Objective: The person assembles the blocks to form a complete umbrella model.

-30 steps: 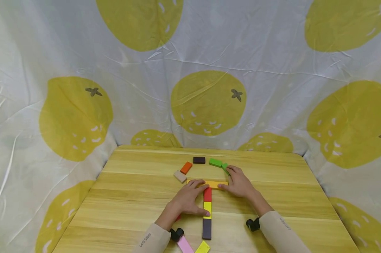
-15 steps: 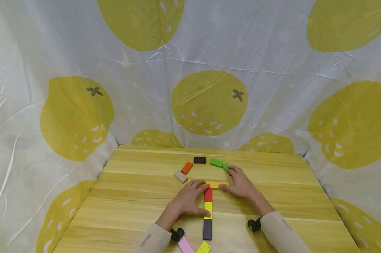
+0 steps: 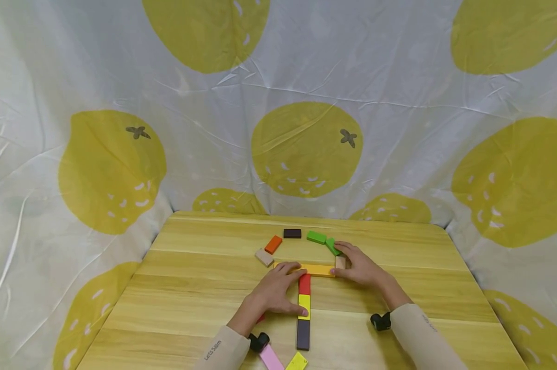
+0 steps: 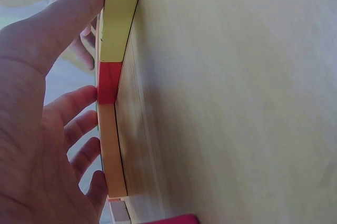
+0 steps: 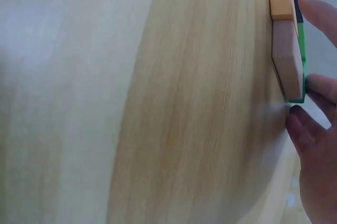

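In the head view my left hand point(image 3: 274, 290) spreads over a T of blocks. Its fingertips touch the orange bar point(image 3: 319, 270) across the top, and its thumb lies on the yellow block point(image 3: 304, 304) of the stem. A red block point(image 3: 304, 284) and a dark block point(image 3: 303, 335) complete that column. My right hand point(image 3: 360, 266) is at the bar's right end, thumb by the bar and fingers extended to a tilted green block point(image 3: 332, 247). A beige block point(image 3: 340, 262) stands between its thumb and fingers, beside the bar; the right wrist view shows this beige block point(image 5: 287, 58) end to end with the bar.
An arc of blocks curves behind the bar: beige point(image 3: 264, 257), orange point(image 3: 273, 244), dark point(image 3: 292, 234) and green point(image 3: 316, 237). Nearer me lie a pink block point(image 3: 271, 357) and a yellow block point(image 3: 297, 361). A red block point(image 3: 261, 319) is mostly hidden by my left arm.
My right hand has shifted a little to the right, and the beige block at the bar's right end now shows. The left hand stays in place.
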Demonstrator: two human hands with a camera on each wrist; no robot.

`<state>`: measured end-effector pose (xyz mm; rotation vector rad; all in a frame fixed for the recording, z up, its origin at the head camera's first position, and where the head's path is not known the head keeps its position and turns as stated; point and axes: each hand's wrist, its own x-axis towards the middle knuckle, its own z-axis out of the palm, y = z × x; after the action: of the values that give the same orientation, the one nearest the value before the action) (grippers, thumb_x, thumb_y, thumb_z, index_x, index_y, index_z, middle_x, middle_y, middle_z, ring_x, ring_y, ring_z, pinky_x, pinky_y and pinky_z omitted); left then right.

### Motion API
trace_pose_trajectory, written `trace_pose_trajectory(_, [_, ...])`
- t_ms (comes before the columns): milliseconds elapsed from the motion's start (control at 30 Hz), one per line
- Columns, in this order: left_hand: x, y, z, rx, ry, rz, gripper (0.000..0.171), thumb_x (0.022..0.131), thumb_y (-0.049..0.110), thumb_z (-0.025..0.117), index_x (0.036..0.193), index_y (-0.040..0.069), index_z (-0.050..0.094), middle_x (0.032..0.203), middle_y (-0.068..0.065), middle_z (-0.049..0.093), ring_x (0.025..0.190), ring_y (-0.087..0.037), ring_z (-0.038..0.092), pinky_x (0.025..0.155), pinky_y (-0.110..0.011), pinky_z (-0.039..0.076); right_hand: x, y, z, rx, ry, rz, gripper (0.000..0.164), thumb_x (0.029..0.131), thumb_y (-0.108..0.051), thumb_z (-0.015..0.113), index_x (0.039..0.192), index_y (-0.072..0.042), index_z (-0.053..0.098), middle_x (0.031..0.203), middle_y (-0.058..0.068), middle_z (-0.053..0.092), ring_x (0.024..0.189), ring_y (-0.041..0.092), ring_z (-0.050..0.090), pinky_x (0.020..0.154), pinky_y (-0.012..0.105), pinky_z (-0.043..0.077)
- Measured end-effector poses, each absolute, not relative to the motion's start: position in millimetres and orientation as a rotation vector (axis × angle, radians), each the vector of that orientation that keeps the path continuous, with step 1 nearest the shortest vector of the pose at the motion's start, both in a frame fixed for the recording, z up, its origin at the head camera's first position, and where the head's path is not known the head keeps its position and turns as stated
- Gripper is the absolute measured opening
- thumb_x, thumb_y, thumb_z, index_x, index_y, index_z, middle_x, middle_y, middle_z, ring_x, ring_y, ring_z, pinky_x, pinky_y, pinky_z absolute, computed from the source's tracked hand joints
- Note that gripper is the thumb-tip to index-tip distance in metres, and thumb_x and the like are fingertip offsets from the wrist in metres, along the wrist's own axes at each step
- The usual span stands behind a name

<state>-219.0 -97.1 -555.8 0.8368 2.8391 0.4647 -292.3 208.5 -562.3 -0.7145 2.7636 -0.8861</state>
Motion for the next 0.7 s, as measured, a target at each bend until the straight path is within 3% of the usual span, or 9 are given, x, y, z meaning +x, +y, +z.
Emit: trace_pose_trajectory(700, [-219.1,-96.5,-554.5,0.823,2.839,0.429,0.107,0.071,0.083,0.072,0.159,0.030,0.042,0.163,0.004,0.038,0.149,-0.023,0.037,0.119,-0.049,0.040,-292.0,207.1,-567.3,-0.739,2.804,-0.881,0.088,0.090,-0.053,0.075,0.155,-0.003,0.044,0.163,0.015,0.039,0.150,0.042,0.035,0.119,0.063,0.033])
